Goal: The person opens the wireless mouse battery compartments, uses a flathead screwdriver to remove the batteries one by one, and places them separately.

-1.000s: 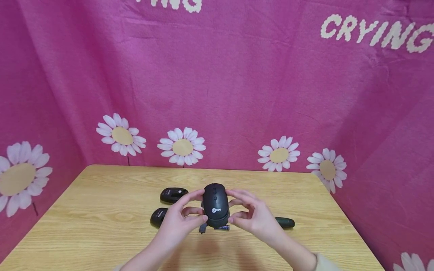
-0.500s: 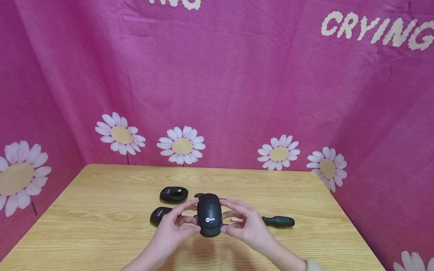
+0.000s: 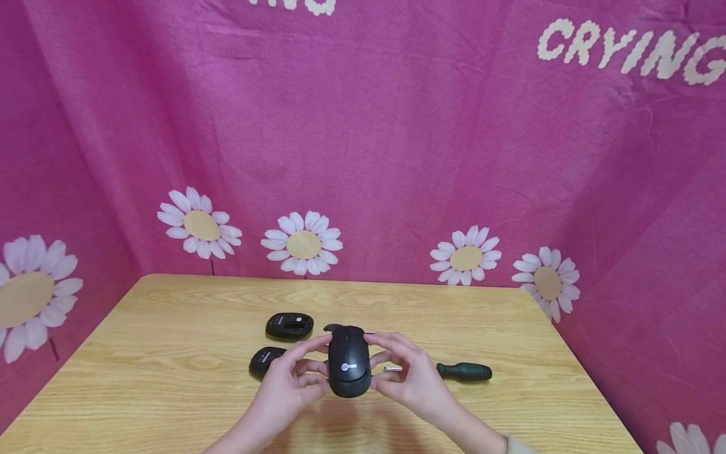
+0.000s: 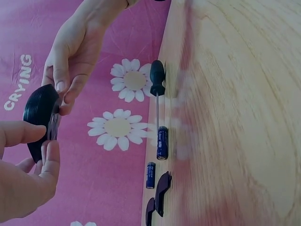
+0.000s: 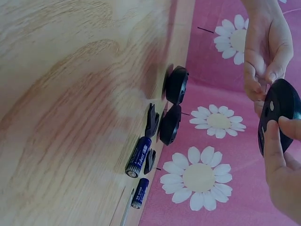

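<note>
Both hands hold a black computer mouse point(image 3: 349, 359) up above the table, its buttons pointing away from the person. On its left side, the left hand point(image 3: 290, 378) pinches it between thumb and fingers. The right hand point(image 3: 413, 373) grips the opposite side in the same way. From the wrists, the mouse's underside point(image 5: 268, 113) shows partly, with fingertips of both hands against it. Below it on the table lie two blue batteries point(image 4: 162, 143) and two small black cover pieces point(image 4: 162, 193). In the head view the mouse and hands largely hide these.
Two more black mice, one farther back point(image 3: 290, 326) and one nearer point(image 3: 266, 362), lie left on the wooden table point(image 3: 170, 378). A green-handled screwdriver point(image 3: 465, 372) lies to the right, its shaft pointing left. A pink flowered curtain point(image 3: 386, 157) hangs behind and at both sides.
The hands have brought the mouse slightly left and lower in the head view, mostly in the first half second. More of the screwdriver shows now. The objects on the table stay put.
</note>
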Motion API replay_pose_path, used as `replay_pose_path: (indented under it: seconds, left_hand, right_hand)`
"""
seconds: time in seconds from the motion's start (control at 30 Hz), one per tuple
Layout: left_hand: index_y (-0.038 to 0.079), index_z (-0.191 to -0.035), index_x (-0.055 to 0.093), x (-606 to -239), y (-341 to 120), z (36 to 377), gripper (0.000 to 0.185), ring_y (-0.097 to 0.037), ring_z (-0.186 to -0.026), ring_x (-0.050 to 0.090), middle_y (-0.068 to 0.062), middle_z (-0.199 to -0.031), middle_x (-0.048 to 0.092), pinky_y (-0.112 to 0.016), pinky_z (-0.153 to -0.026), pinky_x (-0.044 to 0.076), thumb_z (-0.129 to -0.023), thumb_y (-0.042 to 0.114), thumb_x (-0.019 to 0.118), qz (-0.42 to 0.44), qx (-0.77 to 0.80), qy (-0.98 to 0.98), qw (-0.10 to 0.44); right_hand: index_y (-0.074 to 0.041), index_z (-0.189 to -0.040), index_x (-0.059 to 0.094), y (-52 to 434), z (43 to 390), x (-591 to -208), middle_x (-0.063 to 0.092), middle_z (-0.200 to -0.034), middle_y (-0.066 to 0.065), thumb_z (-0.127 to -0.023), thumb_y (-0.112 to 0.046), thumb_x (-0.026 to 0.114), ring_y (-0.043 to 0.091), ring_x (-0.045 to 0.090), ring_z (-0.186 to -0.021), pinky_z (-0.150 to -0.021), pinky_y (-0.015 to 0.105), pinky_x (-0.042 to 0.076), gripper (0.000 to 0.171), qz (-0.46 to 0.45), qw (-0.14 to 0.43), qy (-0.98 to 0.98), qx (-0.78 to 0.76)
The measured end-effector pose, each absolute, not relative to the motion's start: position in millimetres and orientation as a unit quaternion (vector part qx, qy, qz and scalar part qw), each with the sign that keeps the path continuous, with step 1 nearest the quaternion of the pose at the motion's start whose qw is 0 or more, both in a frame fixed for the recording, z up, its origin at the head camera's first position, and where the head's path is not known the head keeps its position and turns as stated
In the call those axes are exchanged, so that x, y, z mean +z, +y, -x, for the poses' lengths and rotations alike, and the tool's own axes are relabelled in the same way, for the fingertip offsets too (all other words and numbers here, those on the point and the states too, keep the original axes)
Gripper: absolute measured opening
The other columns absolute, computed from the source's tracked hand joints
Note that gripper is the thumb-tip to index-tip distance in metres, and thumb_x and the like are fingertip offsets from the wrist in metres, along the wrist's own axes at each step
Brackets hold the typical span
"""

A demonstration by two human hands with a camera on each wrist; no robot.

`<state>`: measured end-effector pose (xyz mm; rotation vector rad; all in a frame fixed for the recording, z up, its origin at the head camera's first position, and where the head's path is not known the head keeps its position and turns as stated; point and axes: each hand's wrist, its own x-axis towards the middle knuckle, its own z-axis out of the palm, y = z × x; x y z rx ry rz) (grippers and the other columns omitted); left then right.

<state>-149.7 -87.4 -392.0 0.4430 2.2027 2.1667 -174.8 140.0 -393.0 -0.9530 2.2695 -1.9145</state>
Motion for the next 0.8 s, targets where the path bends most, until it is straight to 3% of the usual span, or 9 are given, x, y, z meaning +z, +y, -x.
replay_pose_path:
  seconds: [0.27, 0.63, 0.8]
  left_hand:
    - [0.0, -0.125, 0.057, -396.5, -82.6, 150.2, 0.059, -0.011, -0.085, 0.062, -0.02, -0.127, 0.047, -0.025, -0.078, 0.055, -0.069, -0.017, 0.068, -0.12, 0.691, 0.713, -0.003]
    - [0.003, -0.112, 0.066, -399.9, -85.8, 150.6, 0.04, -0.016, -0.089, 0.065, -0.017, -0.119, 0.056, -0.025, -0.078, 0.055, -0.074, -0.004, 0.073, -0.146, 0.668, 0.729, -0.034]
    - [0.008, -0.108, 0.069, -395.8, -85.5, 151.8, 0.035, -0.014, -0.085, 0.064, -0.012, -0.111, 0.06, -0.025, -0.076, 0.056, -0.075, -0.001, 0.075, -0.144, 0.656, 0.74, -0.036]
  right_hand:
    - [-0.003, -0.122, 0.06, 134.9, 173.1, -396.1, 0.053, -0.121, 0.017, -0.071, 0.013, 0.071, 0.013, 0.066, -0.092, -0.072, 0.032, 0.057, 0.054, 0.278, -0.027, 0.745, -0.606]
    - [0.004, -0.111, 0.064, 135.7, 170.8, -398.1, 0.057, -0.113, 0.023, -0.076, -0.003, 0.076, 0.019, 0.069, -0.089, -0.071, 0.029, 0.057, 0.037, 0.281, -0.024, 0.75, -0.598]
    - [-0.001, -0.107, 0.065, 136.2, 170.7, -397.5, 0.062, -0.107, 0.018, -0.077, -0.009, 0.077, 0.017, 0.07, -0.086, -0.07, 0.031, 0.057, 0.033, 0.29, -0.018, 0.746, -0.599]
